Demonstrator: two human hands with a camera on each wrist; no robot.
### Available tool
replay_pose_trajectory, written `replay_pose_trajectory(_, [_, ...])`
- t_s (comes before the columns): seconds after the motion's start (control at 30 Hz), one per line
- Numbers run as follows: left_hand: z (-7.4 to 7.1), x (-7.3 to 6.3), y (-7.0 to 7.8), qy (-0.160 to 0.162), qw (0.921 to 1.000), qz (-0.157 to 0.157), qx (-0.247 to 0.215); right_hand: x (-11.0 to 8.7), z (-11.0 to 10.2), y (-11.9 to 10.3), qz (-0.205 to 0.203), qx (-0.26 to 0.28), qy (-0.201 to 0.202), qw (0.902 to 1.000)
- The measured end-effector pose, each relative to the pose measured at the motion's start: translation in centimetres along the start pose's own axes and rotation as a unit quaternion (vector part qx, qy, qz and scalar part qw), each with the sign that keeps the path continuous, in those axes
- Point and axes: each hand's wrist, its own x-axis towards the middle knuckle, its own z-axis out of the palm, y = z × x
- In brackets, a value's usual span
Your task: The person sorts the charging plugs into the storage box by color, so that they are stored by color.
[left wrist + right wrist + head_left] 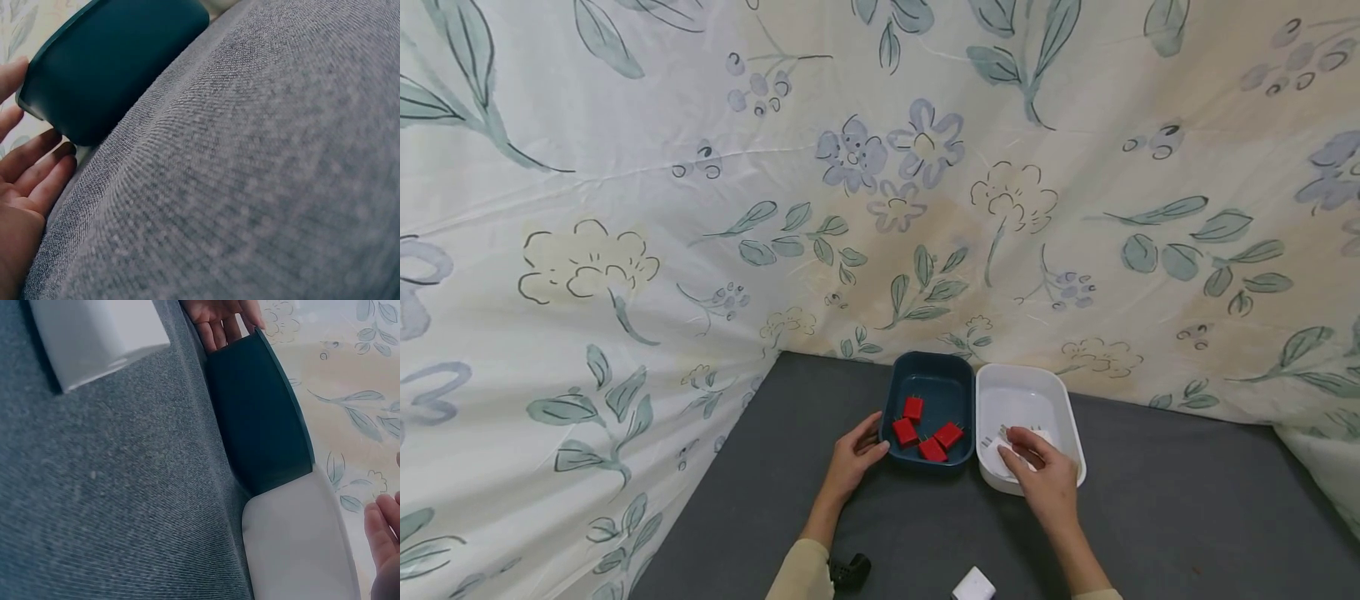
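My left hand (853, 458) rests at the left side of a dark teal tray (931, 360), its fingertips touching the wall and rim. Inside that tray lie several red plug adapters (949, 434) with metal prongs. A white tray (1072, 417) stands against its right side and holds several white plug adapters, partly hidden by my right hand (1045, 483). That hand reaches over the front of the white tray, thumb and fingertips a little apart. In the right wrist view its fingers (382, 528) appear above the tray with no object visible between them.
A lone white adapter (973, 585) lies on the dark grey tabletop (1180, 492), near the front edge of the head view. Close to my left sleeve is a black wrist device (850, 572). Floral fabric (925, 275) hangs behind the trays and along the left.
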Motion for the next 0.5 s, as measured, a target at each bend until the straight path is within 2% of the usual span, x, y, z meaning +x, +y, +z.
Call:
replay_pose_trajectory(0.27, [-0.1, 0.1, 0.0, 0.012, 0.9999, 0.002, -0.004, -0.4, 0.2, 0.5, -0.026, 0.029, -0.011, 0.9992])
replay_pose_trajectory(0.5, [0.0, 0.1, 0.0, 0.003, 1.0, 0.0, -0.007, -1.3, 0.3, 0.8, -0.019, 0.044, -0.017, 0.9987])
